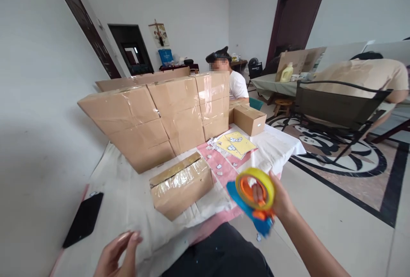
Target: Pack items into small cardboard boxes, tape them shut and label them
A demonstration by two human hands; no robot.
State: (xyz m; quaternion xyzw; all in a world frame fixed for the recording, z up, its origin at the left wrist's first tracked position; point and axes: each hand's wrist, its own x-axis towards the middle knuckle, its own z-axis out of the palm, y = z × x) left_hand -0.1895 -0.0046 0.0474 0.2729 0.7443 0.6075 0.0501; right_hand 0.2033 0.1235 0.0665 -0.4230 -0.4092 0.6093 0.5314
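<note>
My right hand [279, 198] grips a tape dispenser [245, 204] with a blue and orange body and a roll of yellow tape [270, 183] on it. It is blurred, in front of the table's right edge. Low at the left, my left hand [117, 253] has its thumb and forefinger pinched together. Whatever may be between those fingertips is too small to make out. Between my hands lies a taped cardboard box [184, 189] on the cloth-covered table. Behind it stands a wall of stacked, taped cardboard boxes [176, 115].
A black phone or tablet [83, 219] lies at the table's left edge. Yellow printed sheets [237, 144] and white paper scraps [219, 167] lie near another cardboard box [250, 119]. A person in white [238, 85] sits beyond; another sits in a dark chair [339, 102].
</note>
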